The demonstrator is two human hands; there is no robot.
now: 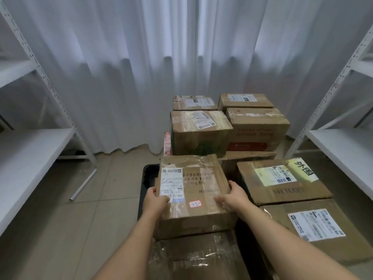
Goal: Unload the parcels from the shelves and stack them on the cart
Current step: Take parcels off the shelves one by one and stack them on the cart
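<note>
I've got the taped parcel (193, 190) in both hands, one per side: left hand (155, 201) curled over its left edge by the shipping label, right hand (232, 196) wrapped round the right edge, thumb on top. Gripping opp. sides keeps it level while I settle it, I think. It sits over another wrapped box (197, 257) that lies just below it, nearer me; can't tell if it's fully resting yet or if I'm carrying the wt.

The black cart (148, 178) shows only as a dark corner left of the parcel; the rest is buried under cartons. Right of the parcel, close beside it, is a flat box w/ yellow tape (282, 182). Beyond the parcel stands a taller stack (201, 132), approx. four boxes, packed tight, prob. to save deck room.

White shelves (30, 150) left of the parcel and shelves (347, 146) right of it look bare where visible, but both are cut off by the frame edge, so remaining parcels can't be ruled out. Labels too blurred to read. A metal tube (83, 185) lies on the floor left of the cart.
</note>
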